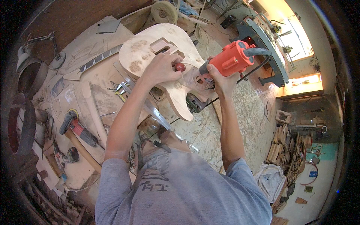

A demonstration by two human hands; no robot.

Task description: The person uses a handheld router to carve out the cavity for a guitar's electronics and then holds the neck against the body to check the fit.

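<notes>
A pale wooden electric guitar body point(159, 33) lies on the dusty bench in front of me, with cavities cut into it and carved patterns on its top. On its right part stands a red trim router point(230, 58) with a clear base plate point(195, 78). My right hand point(224, 79) wraps round the router's lower housing, thumb toward me. My left hand point(163, 67) is closed on a dark red ball knob point(180, 67) at the plate's left side. The knob's mounting and the cutter are hidden.
Calipers point(122, 88) and a long metal blade point(159, 116) lie left of the guitar body. A red-and-black sander point(79, 129), a cordless drill point(72, 155) and sanding belts point(23, 123) are farther left. A grey machine point(258, 48) stands at the far right, wood scraps point(300, 148) below.
</notes>
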